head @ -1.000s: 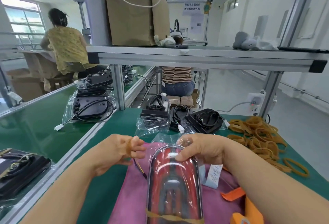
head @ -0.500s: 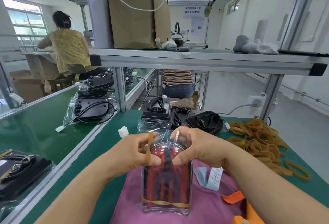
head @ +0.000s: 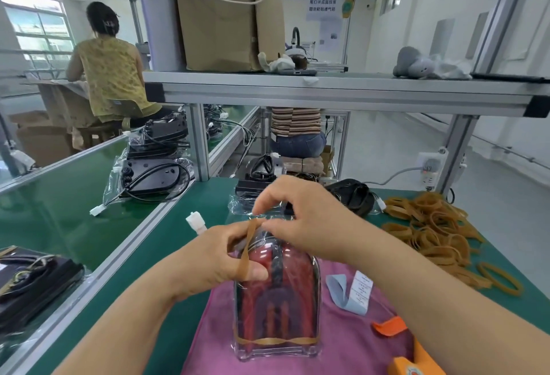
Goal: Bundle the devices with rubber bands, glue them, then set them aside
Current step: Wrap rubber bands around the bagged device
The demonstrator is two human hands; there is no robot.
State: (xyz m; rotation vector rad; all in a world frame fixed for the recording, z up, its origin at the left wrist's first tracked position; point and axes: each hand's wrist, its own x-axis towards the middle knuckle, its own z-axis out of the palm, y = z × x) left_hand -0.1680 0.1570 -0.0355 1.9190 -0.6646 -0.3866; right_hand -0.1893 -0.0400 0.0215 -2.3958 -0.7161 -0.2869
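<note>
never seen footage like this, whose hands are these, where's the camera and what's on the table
No machine: a person's bare hands, filmed by a camera on their head, looking down at a green table. The left hand holds a stretched rubber band; the right hand pinches the top of a clear bag holding a red device. One band already circles its lower end. It rests on a pink cloth. A pile of spare bands lies to the right, black devices behind.

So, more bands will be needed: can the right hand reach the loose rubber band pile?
Probably yes: the pile lies uncovered right of the right hand, nothing between them, once it releases the plastic wrapper.
</note>
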